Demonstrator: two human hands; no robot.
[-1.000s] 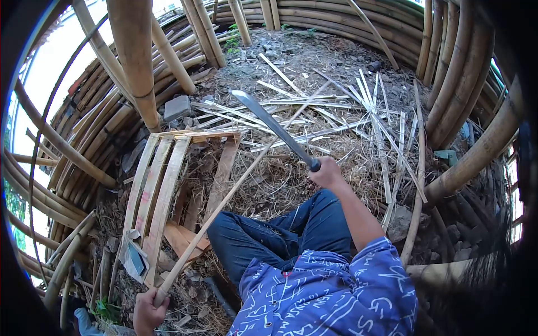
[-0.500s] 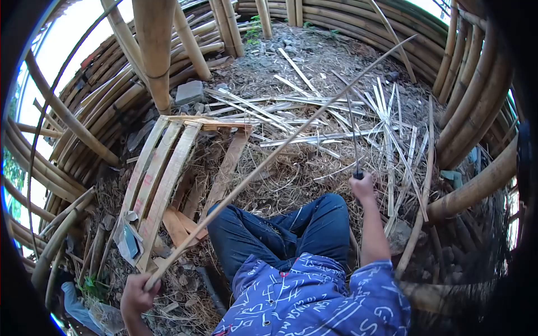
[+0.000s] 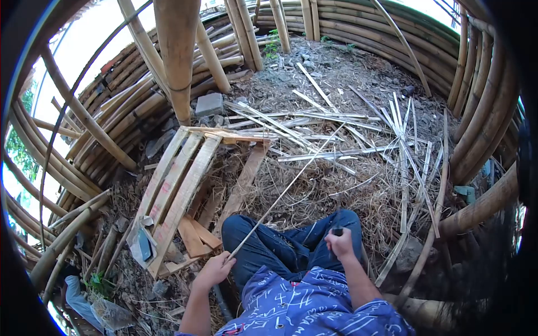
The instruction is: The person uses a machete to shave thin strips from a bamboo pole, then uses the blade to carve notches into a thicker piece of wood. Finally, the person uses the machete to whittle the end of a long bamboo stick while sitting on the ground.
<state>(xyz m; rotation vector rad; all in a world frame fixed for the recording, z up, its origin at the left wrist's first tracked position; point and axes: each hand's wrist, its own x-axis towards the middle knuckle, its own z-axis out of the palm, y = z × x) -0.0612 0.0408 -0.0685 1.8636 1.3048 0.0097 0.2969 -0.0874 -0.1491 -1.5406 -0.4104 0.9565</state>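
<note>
My left hand [image 3: 215, 271] is closed around the near end of a long, thin bamboo strip [image 3: 286, 193]. The strip slants forward and right past my knee, its far end over the pile of split strips. In front of my right thigh, my right hand [image 3: 341, 244] grips a knife by its black handle [image 3: 337, 231]. The blade is hard to make out against the dark jeans; in the earlier frame it shows as long and narrow. Between the two hands are my bent legs [image 3: 291, 238].
Pale split bamboo strips [image 3: 400, 162] lie scattered over straw ahead. A slatted wooden crate [image 3: 185, 185] stands at left, with a phone-like dark object [image 3: 144, 246] on it. Thick bamboo poles [image 3: 179, 56] rise nearby, and stacked bamboo lines the sides. A grey block [image 3: 209, 105] sits behind the crate.
My left hand has come inward toward my knee, with the strip now appearing thinner and shorter. My right hand has dropped back to my thigh with the knife. The camera view has shifted slightly.
</note>
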